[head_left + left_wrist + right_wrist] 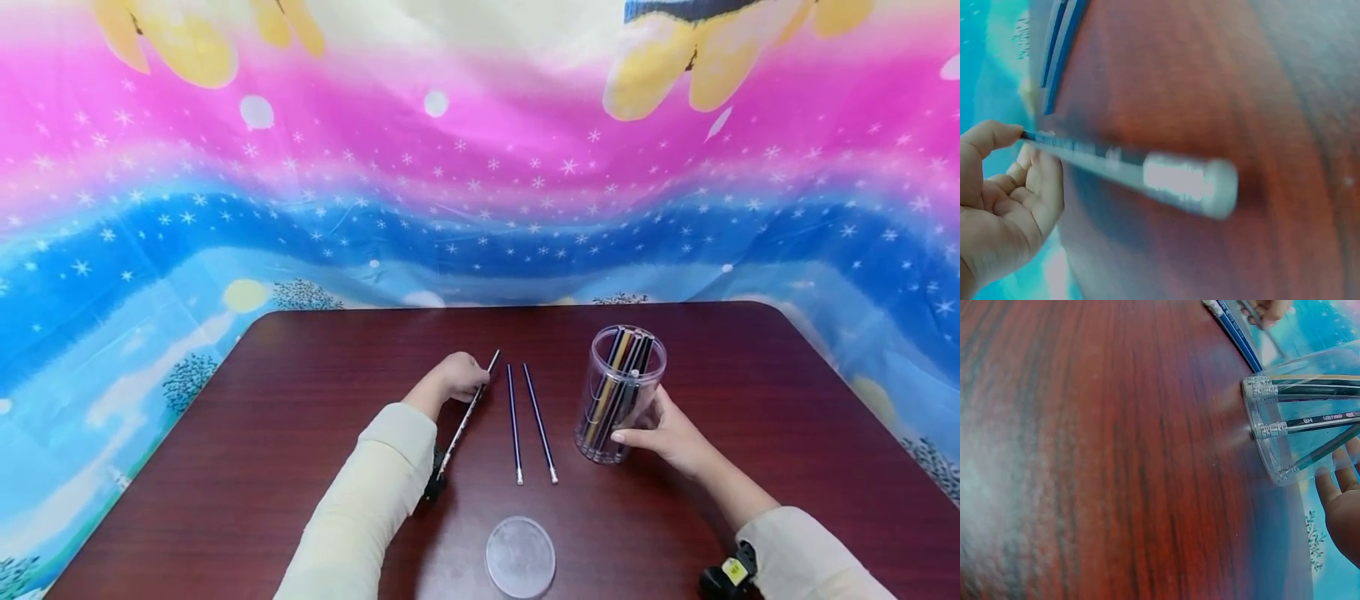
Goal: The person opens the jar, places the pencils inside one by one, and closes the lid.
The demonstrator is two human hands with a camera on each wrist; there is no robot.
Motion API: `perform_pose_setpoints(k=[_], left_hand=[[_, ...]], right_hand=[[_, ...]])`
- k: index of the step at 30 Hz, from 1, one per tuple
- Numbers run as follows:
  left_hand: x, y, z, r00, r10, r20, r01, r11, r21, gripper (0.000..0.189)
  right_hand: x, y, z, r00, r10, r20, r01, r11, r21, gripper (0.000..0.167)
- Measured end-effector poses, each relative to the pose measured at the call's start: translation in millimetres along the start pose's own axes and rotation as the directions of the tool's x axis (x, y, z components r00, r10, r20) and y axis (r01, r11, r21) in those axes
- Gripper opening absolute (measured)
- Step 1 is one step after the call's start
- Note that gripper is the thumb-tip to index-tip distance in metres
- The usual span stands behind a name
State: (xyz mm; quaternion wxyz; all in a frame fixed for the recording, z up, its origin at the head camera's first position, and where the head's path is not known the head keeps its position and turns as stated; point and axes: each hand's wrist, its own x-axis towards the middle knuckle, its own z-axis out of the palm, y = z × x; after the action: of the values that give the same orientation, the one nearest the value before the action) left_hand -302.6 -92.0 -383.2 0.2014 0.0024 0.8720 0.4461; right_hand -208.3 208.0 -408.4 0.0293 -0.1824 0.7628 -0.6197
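Note:
My left hand (pixel 457 379) pinches a pencil (pixel 463 425) between thumb and fingers, a little left of the table's middle. Its eraser end (pixel 1175 180) points toward the camera in the left wrist view, slightly blurred. On the right, my right hand (pixel 663 435) grips a clear plastic jar (pixel 583 429) by its lower side, thumb in front. Several pencils (pixel 617 383), dark ones and a yellowish one, stand inside the jar, their eraser ends (pixel 1270 430) at its bottom. Between the hands lie two dark blue pencils, a left one (pixel 513 425) and a right one (pixel 540 423), eraser ends toward me.
A round translucent lid (pixel 521 557) lies flat near the front of the dark red-brown wooden table (pixel 315 358). Behind and beside the table hangs a colourful printed cloth (pixel 480 167). Dark cameras sit at both wrists, the right one (pixel 727 575) with a yellow label.

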Motion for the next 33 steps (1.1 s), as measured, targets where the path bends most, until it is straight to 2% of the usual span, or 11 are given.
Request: perform_pose_setpoints(k=[6, 12, 16, 22, 29, 33], left_hand=[[-10.9, 20.9, -12.8, 0.995, 0.083, 0.049, -0.073, 0.981, -0.181, 0.008], [-22.6, 49.2, -22.8, 0.987, 0.153, 0.047, -0.134, 0.951, -0.279, 0.011], [-34.3, 71.7, -28.4, 0.976, 0.213, 0.052, -0.182, 0.921, -0.344, 0.008], [-52.6, 104.1, -34.1, 0.948, 0.317, 0.027, -0.273, 0.854, -0.442, 0.007], [-69.0, 131.1, -32.3, 0.901, 0.433, -0.038, -0.378, 0.737, -0.56, 0.005], [-75.6, 142.7, -30.5, 0.886, 0.455, -0.09, -0.412, 0.681, -0.605, 0.008]], right_hand=[[-0.7, -0.7, 0.8, 1.0, -0.001, -0.001, 0.001, 1.0, -0.005, 0.076], [-0.7, -2.0, 1.5, 1.0, 0.007, -0.007, -0.007, 1.0, -0.013, 0.076], [-0.1, -2.5, 1.8, 1.0, 0.001, -0.009, -0.001, 1.0, -0.013, 0.076], [0.3, -2.4, 0.9, 1.0, -0.01, -0.016, 0.009, 1.0, -0.019, 0.074], [0.3, -1.6, 1.2, 1.0, -0.003, -0.025, 0.002, 1.0, -0.025, 0.073], [-0.3, -1.7, 3.5, 1.0, -0.004, -0.024, 0.004, 1.0, -0.016, 0.073]])
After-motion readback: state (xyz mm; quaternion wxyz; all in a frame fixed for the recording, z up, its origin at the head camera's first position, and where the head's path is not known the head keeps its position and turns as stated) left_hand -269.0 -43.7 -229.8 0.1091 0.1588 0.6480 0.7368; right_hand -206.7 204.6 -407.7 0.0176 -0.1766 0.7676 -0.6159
